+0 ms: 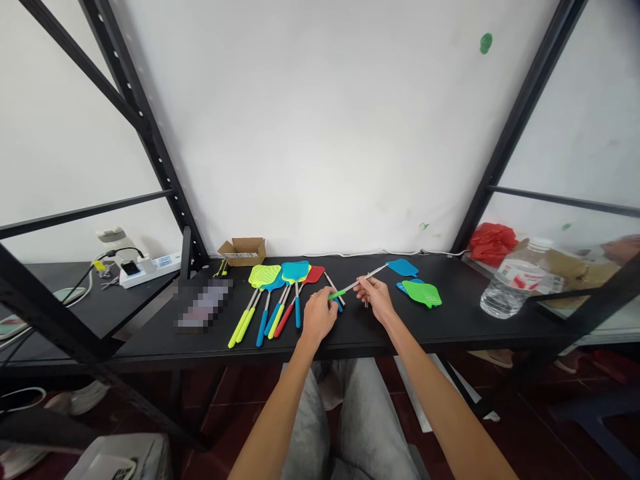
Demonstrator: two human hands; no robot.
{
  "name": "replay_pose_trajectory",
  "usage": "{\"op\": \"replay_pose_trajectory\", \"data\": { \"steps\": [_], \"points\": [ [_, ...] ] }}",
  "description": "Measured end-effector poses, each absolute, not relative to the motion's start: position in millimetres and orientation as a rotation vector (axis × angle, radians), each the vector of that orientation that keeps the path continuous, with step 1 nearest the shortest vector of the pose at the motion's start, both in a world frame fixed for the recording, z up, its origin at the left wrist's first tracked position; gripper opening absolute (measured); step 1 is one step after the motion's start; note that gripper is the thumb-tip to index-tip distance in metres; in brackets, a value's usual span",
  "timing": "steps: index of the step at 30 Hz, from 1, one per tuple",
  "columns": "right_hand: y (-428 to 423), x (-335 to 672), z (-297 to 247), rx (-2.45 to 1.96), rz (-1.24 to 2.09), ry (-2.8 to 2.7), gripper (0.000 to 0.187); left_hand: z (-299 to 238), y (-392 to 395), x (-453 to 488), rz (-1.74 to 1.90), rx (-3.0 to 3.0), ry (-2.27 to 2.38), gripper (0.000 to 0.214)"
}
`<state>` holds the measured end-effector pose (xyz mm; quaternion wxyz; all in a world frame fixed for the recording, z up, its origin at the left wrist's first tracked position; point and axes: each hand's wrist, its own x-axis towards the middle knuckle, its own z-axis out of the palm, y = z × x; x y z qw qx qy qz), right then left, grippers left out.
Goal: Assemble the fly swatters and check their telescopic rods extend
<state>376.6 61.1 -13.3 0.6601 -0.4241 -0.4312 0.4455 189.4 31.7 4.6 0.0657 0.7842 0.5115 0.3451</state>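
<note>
Both hands hold one fly swatter over the black shelf (450, 320). My left hand (318, 316) is closed round its green grip end. My right hand (374, 295) pinches the metal telescopic rod (361, 281) further up. The rod runs up and right to the swatter's blue head (403, 268). A green swatter head (423, 293) lies just right of my right hand, on top of a partly hidden blue one. Left of my left hand lies a fanned row of several finished swatters (280, 287) with yellow-green, blue and red heads and coloured handles.
A small open cardboard box (243, 251) stands at the back left. A blurred dark item (203, 305) lies on the left of the shelf. A plastic water bottle (517, 279) and a red bag (493, 242) are at the right. Black rack posts frame both sides; a power strip (145, 268) sits far left.
</note>
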Motion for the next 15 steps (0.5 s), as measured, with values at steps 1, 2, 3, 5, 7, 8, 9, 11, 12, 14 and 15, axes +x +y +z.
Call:
{"op": "replay_pose_trajectory", "data": {
  "steps": [1,2,3,5,7,8,9,11,12,14,15],
  "points": [
    [60.5,376.2,-12.7,-0.961,1.006,-0.989,0.038,5.4,31.2,189.0,1.029,2.346,1.54,0.029],
    [59.8,375.8,-11.9,-0.963,1.005,-1.009,0.039,6.2,30.7,188.7,1.023,2.328,1.535,0.029],
    [58.9,375.4,-11.1,-0.963,1.003,-1.04,0.039,6.9,30.3,188.5,1.022,2.317,1.523,0.029],
    [56.1,374.5,-9.2,-0.961,1.003,-1.137,0.039,7.5,29.5,188.5,1.027,2.323,1.476,0.03],
    [52.1,373.5,-6.8,-0.961,1.008,-1.26,0.038,7.6,28.7,189.0,1.037,2.354,1.42,0.031],
    [49.9,372.9,-5.5,-0.964,1.012,-1.316,0.037,7.6,28.2,189.3,1.041,2.371,1.398,0.031],
    [47.7,372.3,-4.2,-0.969,1.017,-1.36,0.037,7.6,27.8,189.5,1.044,2.385,1.383,0.031],
    [44.3,371.4,-1.7,-0.971,1.034,-1.419,0.037,8.4,26.9,189.7,1.038,2.395,1.377,0.032],
    [43.5,371.1,-0.9,-0.966,1.043,-1.426,0.038,9.1,26.5,189.5,1.031,2.389,1.388,0.032],
    [44.6,371.2,-0.6,-0.938,1.062,-1.369,0.04,10.9,26.1,189.0,1.016,2.359,1.436,0.032],
    [46.3,371.6,-1.1,-0.921,1.064,-1.3,0.042,11.9,25.9,188.7,1.01,2.34,1.469,0.031]
  ]
}}
